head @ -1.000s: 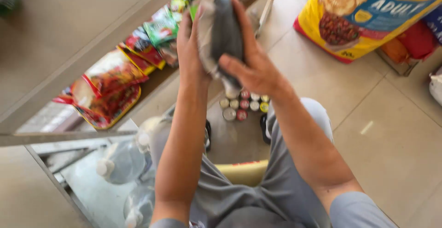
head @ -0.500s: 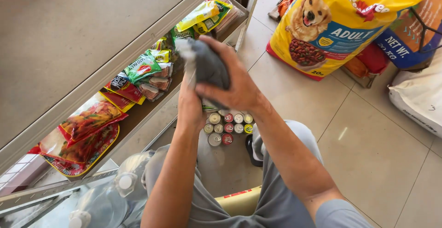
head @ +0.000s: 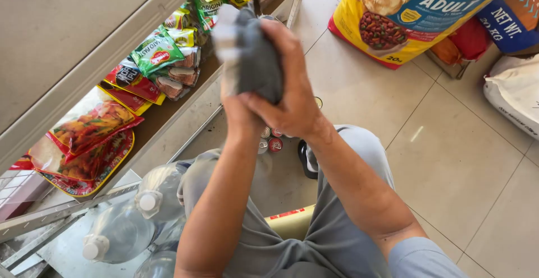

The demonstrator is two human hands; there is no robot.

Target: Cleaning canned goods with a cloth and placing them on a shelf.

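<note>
Both my hands are raised in front of me, holding one grey cloth [head: 259, 59]. My right hand [head: 292, 95] wraps over the cloth from the right side. Behind it and to the left, my left hand [head: 236, 107] clasps the same cloth, its fingers mostly hidden. The bundle hangs over the edge of a metal shelf [head: 168, 112] stocked with red and green snack packets [head: 160, 59]. Small round cans [head: 272, 142] stand on the tiled floor below my wrists, partly hidden.
A big yellow dog-food sack [head: 415, 14] leans at the top right, with a white sack [head: 514, 95] beside it. Clear plastic bottles [head: 120, 230] lie on the lowest shelf at bottom left. My knees in grey trousers [head: 337, 239] fill the lower middle.
The view has shifted, so the shelf and sacks sit differently in frame. My hands have bunched the cloth tighter, the right hand closing over it more fully.
</note>
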